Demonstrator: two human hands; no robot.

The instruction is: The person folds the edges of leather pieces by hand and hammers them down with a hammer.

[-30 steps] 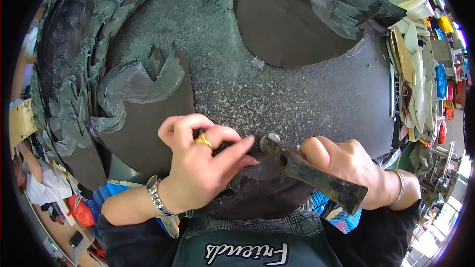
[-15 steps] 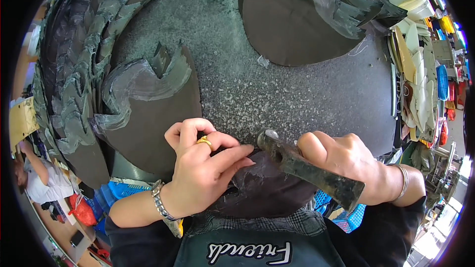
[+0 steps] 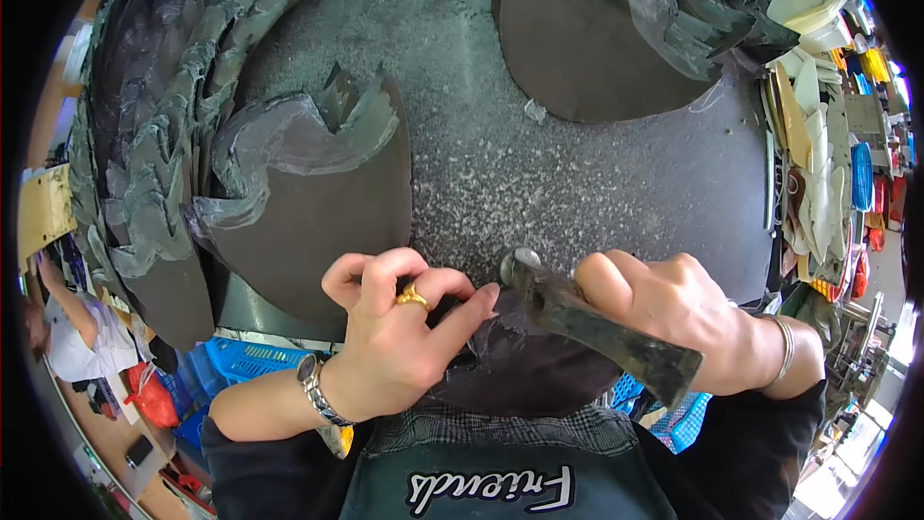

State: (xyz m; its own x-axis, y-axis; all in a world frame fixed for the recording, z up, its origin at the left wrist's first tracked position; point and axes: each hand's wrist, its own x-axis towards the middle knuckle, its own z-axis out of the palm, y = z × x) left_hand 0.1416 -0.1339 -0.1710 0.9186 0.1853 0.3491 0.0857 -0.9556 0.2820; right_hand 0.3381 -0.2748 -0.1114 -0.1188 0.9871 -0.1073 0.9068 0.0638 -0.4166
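A hammer (image 3: pixel 616 337) with a worn, dark metal head is gripped in my right hand (image 3: pixel 664 318), its round face close to the table's near edge. Just left of that face, my left hand (image 3: pixel 404 337) pinches with its thumb and forefinger at the edge of a dark brown, leather-like sheet (image 3: pixel 539 366). This sheet hangs over the near edge toward my lap, partly covered by the hammer. Whitish adhesive-like smears mark its upper edge. The exact spot under my left fingertips is hidden.
On the dark, speckled table (image 3: pixel 462 135) lie similar brown pieces: one at left (image 3: pixel 327 221), a long overlapping row (image 3: pixel 173 164) at far left, and a stack (image 3: pixel 587 58) at the back right. Blue baskets (image 3: pixel 250 356) stand below the edge. A person (image 3: pixel 87 337) sits at far left.
The view has shifted slightly, so the table pieces appear a little to the right and higher. My left fingers have drawn closer together at the sheet's edge; the hammer stays nearly in place.
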